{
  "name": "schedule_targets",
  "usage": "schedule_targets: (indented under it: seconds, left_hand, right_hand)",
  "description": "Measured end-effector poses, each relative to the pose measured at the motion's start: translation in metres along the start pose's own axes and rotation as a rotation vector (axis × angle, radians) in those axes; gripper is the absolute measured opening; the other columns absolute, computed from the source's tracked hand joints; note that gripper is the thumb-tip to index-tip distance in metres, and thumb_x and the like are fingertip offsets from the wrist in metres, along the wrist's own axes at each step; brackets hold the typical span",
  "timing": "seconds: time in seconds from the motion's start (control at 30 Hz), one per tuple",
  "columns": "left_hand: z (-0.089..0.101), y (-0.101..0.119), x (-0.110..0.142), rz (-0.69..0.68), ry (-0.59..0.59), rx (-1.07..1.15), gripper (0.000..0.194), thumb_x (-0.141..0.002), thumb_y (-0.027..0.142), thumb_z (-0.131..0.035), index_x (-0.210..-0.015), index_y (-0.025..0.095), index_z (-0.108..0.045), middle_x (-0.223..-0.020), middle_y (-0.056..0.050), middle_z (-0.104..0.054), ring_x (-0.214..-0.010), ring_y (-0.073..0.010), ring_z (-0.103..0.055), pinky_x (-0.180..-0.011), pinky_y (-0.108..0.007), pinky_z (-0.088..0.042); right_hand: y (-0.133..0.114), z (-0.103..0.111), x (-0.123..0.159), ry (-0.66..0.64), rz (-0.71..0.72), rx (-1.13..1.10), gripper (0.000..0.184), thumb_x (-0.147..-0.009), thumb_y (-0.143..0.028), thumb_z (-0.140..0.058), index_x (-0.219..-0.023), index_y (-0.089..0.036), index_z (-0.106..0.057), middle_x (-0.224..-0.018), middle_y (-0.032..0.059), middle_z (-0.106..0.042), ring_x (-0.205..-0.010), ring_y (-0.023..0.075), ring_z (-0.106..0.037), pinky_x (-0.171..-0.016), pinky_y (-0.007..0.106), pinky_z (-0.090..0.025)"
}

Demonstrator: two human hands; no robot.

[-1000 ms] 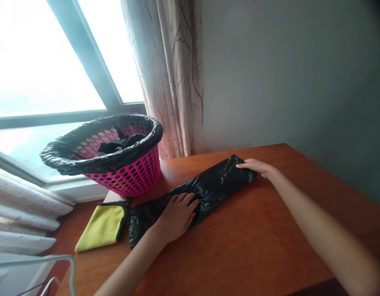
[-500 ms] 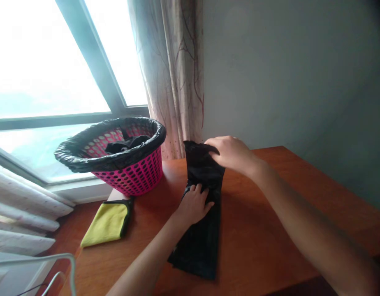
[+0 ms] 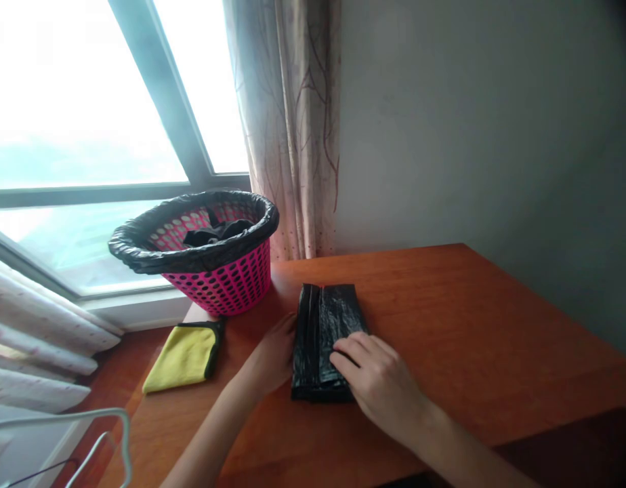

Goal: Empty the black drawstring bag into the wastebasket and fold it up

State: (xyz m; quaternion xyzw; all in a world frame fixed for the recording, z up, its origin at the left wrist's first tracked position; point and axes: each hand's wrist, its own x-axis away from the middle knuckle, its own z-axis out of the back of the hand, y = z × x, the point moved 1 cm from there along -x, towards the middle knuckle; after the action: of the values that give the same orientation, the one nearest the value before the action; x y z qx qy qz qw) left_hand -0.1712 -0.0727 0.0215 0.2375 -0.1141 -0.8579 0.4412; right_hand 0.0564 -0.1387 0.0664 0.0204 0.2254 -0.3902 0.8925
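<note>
A black plastic bag (image 3: 327,318) lies folded into a short rectangle on the wooden table (image 3: 445,325). My right hand (image 3: 379,379) rests flat on the near end of the folded bag, fingers stretched out and pressing down. At the bag's left edge sits my left hand (image 3: 272,356), its fingers against the side of the fold and partly hidden.
A pink perforated basket (image 3: 216,278) lined with a black bag stands at the table's back left, with dark cloth inside. A yellow cloth (image 3: 183,356) lies at the left edge. A curtain (image 3: 293,129) and window are behind; a white hanger (image 3: 110,440) shows bottom left.
The long bag was turned toward me and its far half folded over. My right hand came down onto the near end; my left hand shifted to the bag's left edge.
</note>
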Motion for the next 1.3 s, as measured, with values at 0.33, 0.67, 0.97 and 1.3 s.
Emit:
schedule_targets:
  seconds: [0.33, 0.67, 0.97, 1.3]
  left_hand:
    - [0.018, 0.037, 0.034, 0.192, 0.146, -0.197, 0.038, -0.096, 0.024, -0.041, -0.127, 0.013, -0.060, -0.136, -0.016, -0.059, -0.123, -0.0284, -0.057, -0.104, -0.045, -0.048]
    - [-0.068, 0.124, -0.058, 0.487, 0.054, -0.307, 0.053, -0.092, 0.040, -0.049, -0.138, 0.015, -0.055, -0.150, -0.022, -0.045, -0.136, -0.0429, -0.041, -0.106, -0.065, -0.033]
    - [-0.070, 0.099, -0.001, 0.461, 0.046, -0.412, 0.059, -0.091, 0.043, -0.051, -0.145, 0.021, -0.049, -0.156, -0.017, -0.038, -0.143, -0.0406, -0.032, -0.112, -0.065, -0.021]
    - [-0.006, 0.045, 0.074, 0.493, 0.062, -0.586, 0.054, -0.091, 0.040, -0.050, -0.140, 0.016, -0.054, -0.151, -0.019, -0.044, -0.140, -0.0408, -0.036, -0.108, -0.065, -0.029]
  right_hand:
    - [0.019, -0.015, 0.028, -0.045, -0.211, -0.322, 0.030, -0.092, -0.027, -0.057, -0.121, -0.023, -0.065, -0.136, 0.0066, -0.059, -0.127, 0.0233, -0.051, -0.110, 0.041, -0.041]
    - [0.090, -0.080, 0.064, 0.313, -0.608, -0.190, 0.035, -0.092, -0.024, -0.042, -0.115, -0.015, -0.067, -0.119, 0.0138, -0.068, -0.112, 0.0274, -0.064, -0.099, 0.046, -0.051]
    - [0.089, -0.080, 0.069, 0.314, -0.595, -0.225, 0.033, -0.088, -0.022, -0.044, -0.111, -0.017, -0.067, -0.116, 0.0111, -0.069, -0.110, 0.0266, -0.062, -0.100, 0.046, -0.050]
    - [0.088, -0.079, 0.068, 0.356, -0.558, -0.283, 0.029, -0.087, -0.021, -0.047, -0.105, -0.018, -0.069, -0.114, 0.0117, -0.070, -0.108, 0.0266, -0.063, -0.098, 0.048, -0.051]
